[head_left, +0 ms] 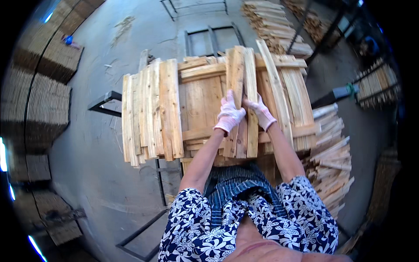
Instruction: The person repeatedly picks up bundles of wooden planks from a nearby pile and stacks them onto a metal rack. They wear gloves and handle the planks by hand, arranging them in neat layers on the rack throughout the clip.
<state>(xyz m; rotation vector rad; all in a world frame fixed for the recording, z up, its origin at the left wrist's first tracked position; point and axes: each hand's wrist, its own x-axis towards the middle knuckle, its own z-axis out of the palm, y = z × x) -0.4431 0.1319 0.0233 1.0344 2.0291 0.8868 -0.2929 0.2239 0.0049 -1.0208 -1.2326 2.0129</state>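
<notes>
Head view, I see both hands up on the work surface, both in white gloves with pink cuffs.

Left hand [230, 114]: fingers wrapped around the left edge of a small bundle of wooden slats [241, 98], closed on it. Right hand [261, 111]: gripping the same bundle from its right side, thumb across the face, also closed on it. Bundle runs lengthwise away from me, a few slats side by side, sitting on top of everything else, roughly centre of the stack.

Under it: a wooden panel [198, 102] made of flat boards with cross battens, lying flat on the bench. Left of the hands, a loose row of slats [150, 113] lies on the panel, parallel to the bundle, ends hanging off the near edge. Right of the hands, another batch of slats [297, 94], slightly fanned, one long slat [275, 87] leaning diagonally across them.

Around the bench: heap of short slats [334, 161] on the floor at my right, just beside the bench. More stacked slats [270, 26] further back. Black metal frame [211, 37] behind the panel on the concrete floor [96, 166]. Stacked wood piles [43, 100] along the left wall, well apart from the hands.

Blue floral sleeves and a striped apron at the bottom of the frame.
</notes>
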